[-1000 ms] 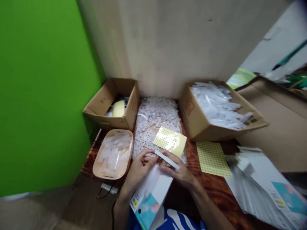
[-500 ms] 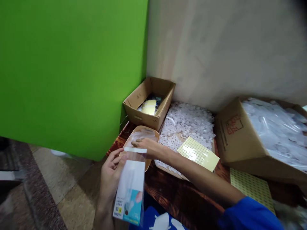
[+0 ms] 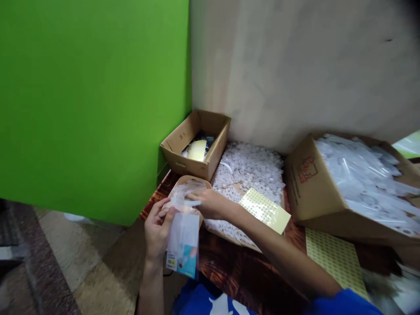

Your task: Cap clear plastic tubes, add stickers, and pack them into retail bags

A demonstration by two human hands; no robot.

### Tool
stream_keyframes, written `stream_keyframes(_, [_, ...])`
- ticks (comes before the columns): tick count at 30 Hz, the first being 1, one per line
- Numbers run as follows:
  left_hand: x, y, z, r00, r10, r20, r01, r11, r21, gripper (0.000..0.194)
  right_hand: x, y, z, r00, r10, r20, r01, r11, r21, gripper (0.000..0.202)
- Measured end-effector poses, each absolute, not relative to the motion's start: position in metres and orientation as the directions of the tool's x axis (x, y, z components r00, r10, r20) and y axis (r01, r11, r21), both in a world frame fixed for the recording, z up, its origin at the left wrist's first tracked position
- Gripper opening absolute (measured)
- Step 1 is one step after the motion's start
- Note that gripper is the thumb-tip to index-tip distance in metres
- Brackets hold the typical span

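Pinched near its top by my left hand (image 3: 159, 227) is a clear plastic packaging bag (image 3: 182, 245), with a white and blue printed card inside. The bag hangs upright in front of a shallow tan tub (image 3: 207, 186). My right hand (image 3: 208, 203) is at the bag's mouth, its fingers closed together. Whitish see-through plastic shows by those fingertips, but whether it is a separate piece or part of the bag cannot be made out. Translucent pieces (image 3: 183, 188) lie in the tub behind the hands.
A cardboard box (image 3: 187, 168) with a yellow sheet inside stands behind the tub. Many small white plastic pieces (image 3: 256, 162) are heaped to its right, a dotted yellow sticker sheet (image 3: 265, 210) on them. Right of that, a larger carton (image 3: 305, 183) holds clear plastic parts. A green panel (image 3: 92, 109) borders the left.
My right hand has come out of the tub, back to the right and up against the bag's mouth. The bag has risen slightly in my left hand. The view has shifted a little.
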State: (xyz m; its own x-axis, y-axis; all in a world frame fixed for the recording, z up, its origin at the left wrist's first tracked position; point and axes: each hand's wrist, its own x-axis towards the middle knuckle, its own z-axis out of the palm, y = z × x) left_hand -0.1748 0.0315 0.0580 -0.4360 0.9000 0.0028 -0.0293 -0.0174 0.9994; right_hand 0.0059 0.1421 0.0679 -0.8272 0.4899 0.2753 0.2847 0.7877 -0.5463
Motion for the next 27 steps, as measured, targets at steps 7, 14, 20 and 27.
stream_keyframes(7, [-0.123, 0.033, 0.084, -0.121, 0.992, -0.045, 0.098, 0.057, 0.994, 0.042, 0.079, 0.077, 0.065, -0.267, 0.955, 0.127, -0.465, -0.012, -0.885, 0.056])
stream_keyframes(14, [-0.059, 0.042, 0.095, 0.207, 0.974, -0.094, 0.133, 0.067, 0.989, 0.040, 0.129, 0.021, 0.052, -0.164, 0.953, 0.256, -0.296, 0.200, -0.934, 0.039])
stream_keyframes(20, [-0.028, 0.046, 0.099, 0.276, 0.958, -0.081, 0.132, 0.046, 0.990, 0.038, 0.157, -0.008, 0.054, -0.162, 0.966, 0.202, -0.309, 0.145, -0.940, 0.063])
stream_keyframes(27, [-0.002, 0.046, 0.094, 0.324, 0.946, -0.023, 0.215, -0.050, 0.975, 0.038, 0.173, -0.014, 0.032, 0.005, 0.990, 0.139, -0.268, 0.135, -0.954, 0.053])
